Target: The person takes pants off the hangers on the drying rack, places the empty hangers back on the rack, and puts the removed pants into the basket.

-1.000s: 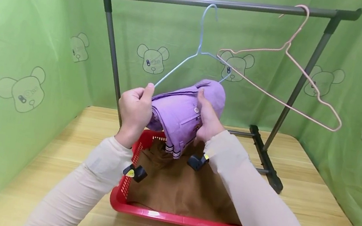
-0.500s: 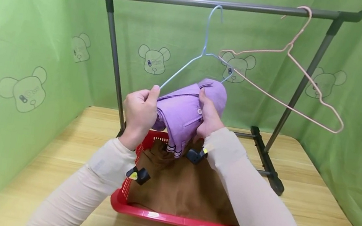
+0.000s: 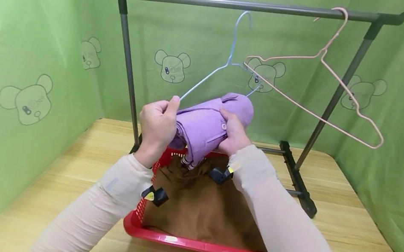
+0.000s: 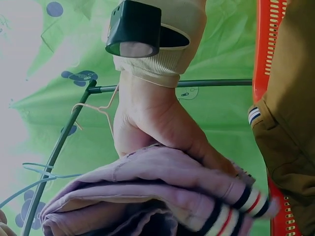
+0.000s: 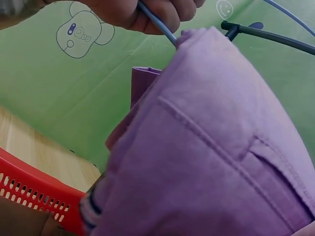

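Observation:
Folded purple trousers [image 3: 201, 128], with a white button and striped trim, hang over the lower part of a light-blue wire hanger [image 3: 206, 77]. My left hand [image 3: 157, 126] grips the hanger's left corner, beside the trousers' folded edge. On the other side my right hand [image 3: 235, 135] holds the trousers, thumb on top and fingers hidden behind the cloth. In the left wrist view the right hand [image 4: 157, 115] shows above the striped trim [image 4: 226, 216]. The right wrist view has the left hand [image 5: 152, 12] round the hanger wire. The hanger's lower bar is hidden by cloth.
Behind stands a grey clothes rack [image 3: 204, 2], with a pink hanger [image 3: 321, 59] hooked on its right side. Below my hands, a red basket [image 3: 204, 248] on the wooden table [image 3: 77, 160] contains a brown garment [image 3: 205, 212]. Green fabric walls [image 3: 38, 77] enclose the table.
The blue hanger has shifted right and its hook has dropped slightly below the rack bar. The trousers have tilted, their striped trim moving up and left. Both hands keep their grips.

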The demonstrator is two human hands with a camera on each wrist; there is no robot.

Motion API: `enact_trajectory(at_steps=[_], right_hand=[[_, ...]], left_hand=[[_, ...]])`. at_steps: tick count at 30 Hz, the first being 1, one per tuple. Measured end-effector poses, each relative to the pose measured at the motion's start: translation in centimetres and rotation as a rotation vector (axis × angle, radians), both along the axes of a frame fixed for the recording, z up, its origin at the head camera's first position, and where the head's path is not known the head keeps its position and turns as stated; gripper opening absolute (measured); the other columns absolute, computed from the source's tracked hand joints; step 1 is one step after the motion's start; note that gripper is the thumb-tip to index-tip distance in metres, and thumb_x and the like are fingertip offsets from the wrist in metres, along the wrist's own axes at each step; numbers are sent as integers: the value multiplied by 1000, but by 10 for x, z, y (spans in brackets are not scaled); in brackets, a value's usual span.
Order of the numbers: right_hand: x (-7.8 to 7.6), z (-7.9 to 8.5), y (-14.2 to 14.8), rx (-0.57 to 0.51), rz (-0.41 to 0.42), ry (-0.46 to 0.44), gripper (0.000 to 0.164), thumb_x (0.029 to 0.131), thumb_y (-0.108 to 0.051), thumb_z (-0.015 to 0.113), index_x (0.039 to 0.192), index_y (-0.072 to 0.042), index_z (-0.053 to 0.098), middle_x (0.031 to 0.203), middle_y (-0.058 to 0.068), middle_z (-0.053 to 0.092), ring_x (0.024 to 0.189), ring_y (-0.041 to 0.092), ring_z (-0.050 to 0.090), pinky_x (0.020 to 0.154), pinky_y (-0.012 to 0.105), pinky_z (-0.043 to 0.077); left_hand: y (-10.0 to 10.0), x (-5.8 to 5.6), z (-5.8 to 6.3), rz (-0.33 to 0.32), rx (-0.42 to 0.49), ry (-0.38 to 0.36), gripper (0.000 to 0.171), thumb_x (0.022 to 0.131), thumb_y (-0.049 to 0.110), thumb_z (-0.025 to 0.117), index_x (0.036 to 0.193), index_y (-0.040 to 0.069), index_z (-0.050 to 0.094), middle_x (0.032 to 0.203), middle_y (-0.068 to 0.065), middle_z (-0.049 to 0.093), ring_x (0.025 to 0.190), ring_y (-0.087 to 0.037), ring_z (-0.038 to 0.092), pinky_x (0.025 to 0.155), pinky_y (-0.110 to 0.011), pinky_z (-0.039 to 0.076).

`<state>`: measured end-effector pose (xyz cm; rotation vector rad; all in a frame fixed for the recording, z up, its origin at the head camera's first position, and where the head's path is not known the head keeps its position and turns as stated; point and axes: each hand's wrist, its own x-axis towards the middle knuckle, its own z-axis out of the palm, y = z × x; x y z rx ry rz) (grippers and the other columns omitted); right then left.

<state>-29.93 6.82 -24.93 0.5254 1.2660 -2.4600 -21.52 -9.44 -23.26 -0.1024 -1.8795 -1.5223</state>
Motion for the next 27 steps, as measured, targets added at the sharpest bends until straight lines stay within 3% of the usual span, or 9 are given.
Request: enact_trajectory(at_steps=[4, 9, 18, 27], right_hand=[[-1, -3, -3, -41, -95, 52, 61, 94, -24, 64, 144, -13, 31, 133, 4, 51, 117, 21, 50, 103, 35, 37], [0, -5, -7, 29, -242, 108, 86, 90, -12, 69, 151, -17, 9, 140, 7, 43, 119, 22, 51, 99, 33, 43], [0, -7, -13, 194, -358, 206, 74, 86, 0, 69, 144, -1, 23, 139, 12, 43, 120, 21, 52, 93, 25, 47], [1, -8, -9, 257, -347, 190, 69, 84, -3, 72, 140, 1, 31, 135, 12, 48, 117, 21, 54, 92, 25, 48]], left_hand=[[-1, -1, -1, 4, -7, 2, 53, 95, 24, 58, 45, 17, 41, 44, 4, 34, 42, -9, 29, 40, -24, 21], [-2, -1, -2, 14, -8, -12, 53, 95, 25, 58, 45, 18, 41, 44, 4, 34, 42, -9, 29, 41, -24, 22], [-6, -4, -4, 25, -17, -7, 54, 95, 25, 59, 45, 18, 41, 43, 4, 35, 42, -10, 30, 42, -26, 23], [-10, -6, -4, 44, -24, -41, 53, 94, 27, 59, 46, 18, 42, 44, 3, 37, 45, -12, 33, 46, -29, 27]])
